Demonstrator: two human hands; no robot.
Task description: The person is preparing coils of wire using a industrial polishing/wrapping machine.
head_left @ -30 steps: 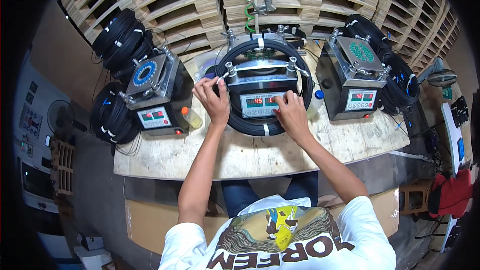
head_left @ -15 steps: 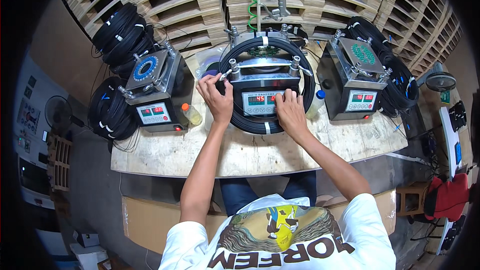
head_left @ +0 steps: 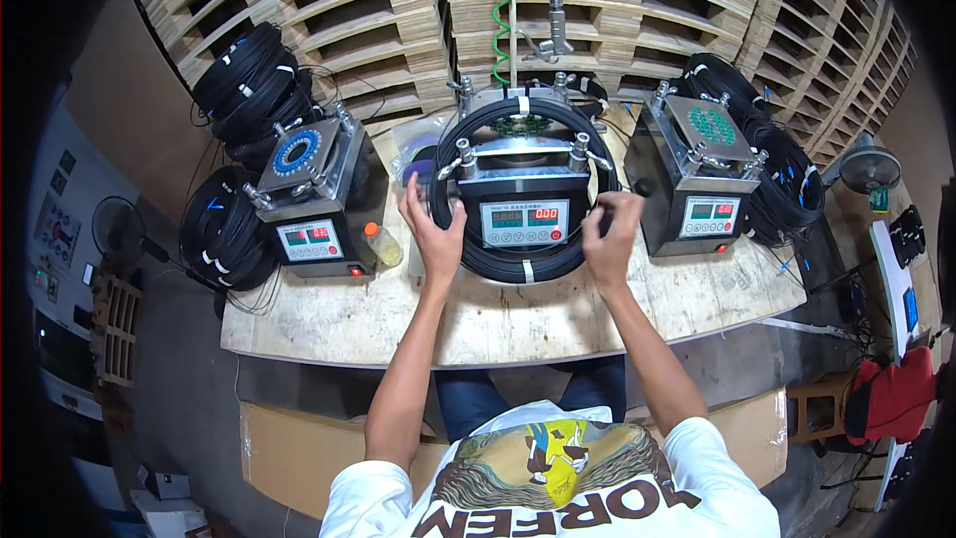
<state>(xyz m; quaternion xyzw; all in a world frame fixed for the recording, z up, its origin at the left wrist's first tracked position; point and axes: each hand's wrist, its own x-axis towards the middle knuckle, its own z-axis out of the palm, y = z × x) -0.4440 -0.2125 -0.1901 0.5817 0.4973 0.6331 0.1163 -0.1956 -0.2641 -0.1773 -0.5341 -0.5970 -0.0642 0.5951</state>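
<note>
Black cable coil (head_left: 518,267), bound with white ties, rings the middle winding machine (head_left: 525,209) at the centre of the frame, its lower arc lying on the wooden bench (head_left: 398,324) in front of the machine's display panel. At the coil's left side the left hand (head_left: 435,239) presses with its fingers spread, palm against the loop; its grip is open rather than wrapped round the cable. At the coil's right side the right hand (head_left: 609,237) has its fingers curled over the loop, a closed grip on the cable coil.

To the left of centre stands a second winding machine (head_left: 314,209) with a blue-ringed top, and a small bottle with an orange cap (head_left: 382,244) sits just beside it on the bench. To the right stands a third winding machine (head_left: 702,174) with a green-dotted top. Stacks of finished black coils (head_left: 244,80) fill the upper left, and more coils (head_left: 787,179) sit right of the third machine. Wooden pallets (head_left: 637,0) line the top of the frame, with a green spiral hose (head_left: 501,10) hanging before them.
</note>
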